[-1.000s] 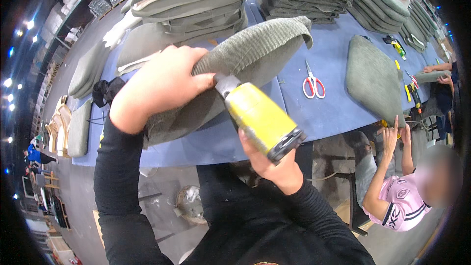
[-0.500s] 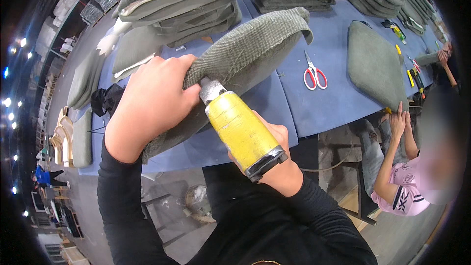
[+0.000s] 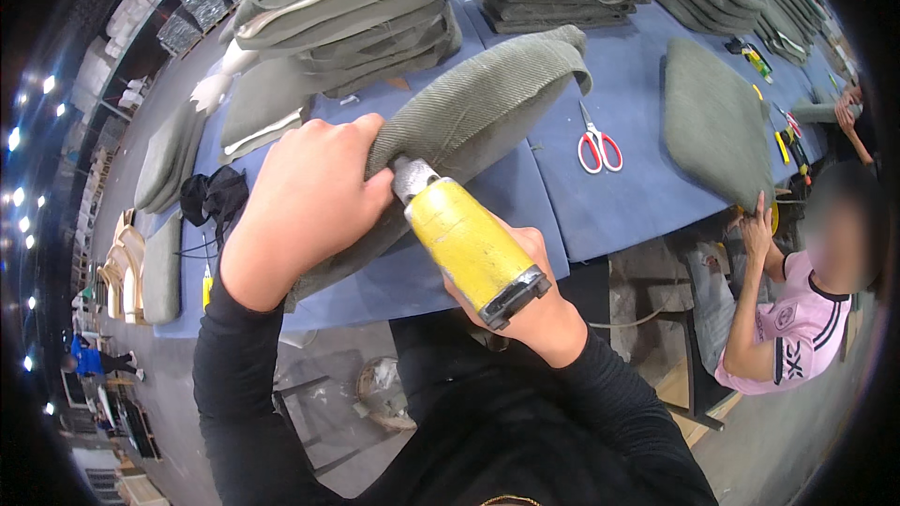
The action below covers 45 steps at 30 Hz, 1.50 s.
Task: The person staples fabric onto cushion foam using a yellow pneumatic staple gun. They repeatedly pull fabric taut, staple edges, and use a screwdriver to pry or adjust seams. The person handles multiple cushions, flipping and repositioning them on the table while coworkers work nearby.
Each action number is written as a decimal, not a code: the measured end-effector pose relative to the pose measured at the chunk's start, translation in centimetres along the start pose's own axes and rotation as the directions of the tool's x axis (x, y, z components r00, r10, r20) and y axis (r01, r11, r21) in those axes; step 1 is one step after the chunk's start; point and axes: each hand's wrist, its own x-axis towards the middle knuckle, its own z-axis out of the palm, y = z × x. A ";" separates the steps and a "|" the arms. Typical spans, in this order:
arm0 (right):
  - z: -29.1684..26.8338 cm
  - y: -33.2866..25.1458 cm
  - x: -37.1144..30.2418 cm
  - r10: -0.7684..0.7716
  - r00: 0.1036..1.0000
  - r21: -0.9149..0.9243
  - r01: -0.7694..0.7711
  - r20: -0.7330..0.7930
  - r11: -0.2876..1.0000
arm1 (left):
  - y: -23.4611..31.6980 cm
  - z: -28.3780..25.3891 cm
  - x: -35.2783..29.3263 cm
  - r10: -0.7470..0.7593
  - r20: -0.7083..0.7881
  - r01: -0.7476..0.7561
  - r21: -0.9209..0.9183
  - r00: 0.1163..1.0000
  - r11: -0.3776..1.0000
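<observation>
My left hand (image 3: 305, 201) is closed over the near-left edge of a grey-green upholstered cushion (image 3: 478, 94), pressing its fabric with the thumb and fingers. The cushion stands tilted on edge above the table. In my right hand (image 3: 544, 319) is a yellow staple gun (image 3: 473, 239), its grip hidden beneath the body. Its metal nose touches the cushion's folded fabric edge, close beside my left thumb.
Red-and-white scissors (image 3: 598, 145) lie on the blue-covered table (image 3: 609, 215). Stacked cushions (image 3: 356, 0) stand at the back. To the right, a co-worker in pink (image 3: 783, 328) handles another cushion (image 3: 717, 117). Black cloth (image 3: 214, 197) and a yellow-handled tool (image 3: 207, 290) are at left.
The staple gun, both hands and the cushion appear slightly further right in the view. The nose stays against the fabric edge. The co-worker has shifted posture.
</observation>
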 end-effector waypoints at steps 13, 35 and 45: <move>-0.1 1.1 1.1 -0.032 0.999 -0.112 0.034 0.023 0.993 | 0.0 -0.9 0.7 -0.054 0.053 0.052 0.027 0.997 0.998; -10.2 12.1 -1.4 0.202 0.957 -0.505 -0.282 -0.208 0.816 | 0.4 -0.2 1.6 -0.150 -0.004 0.148 -0.156 0.989 0.977; -7.7 0.9 4.0 0.487 0.868 0.706 -0.283 -0.099 0.649 | 6.0 1.2 -0.4 -0.119 -0.057 0.107 -0.178 0.991 0.978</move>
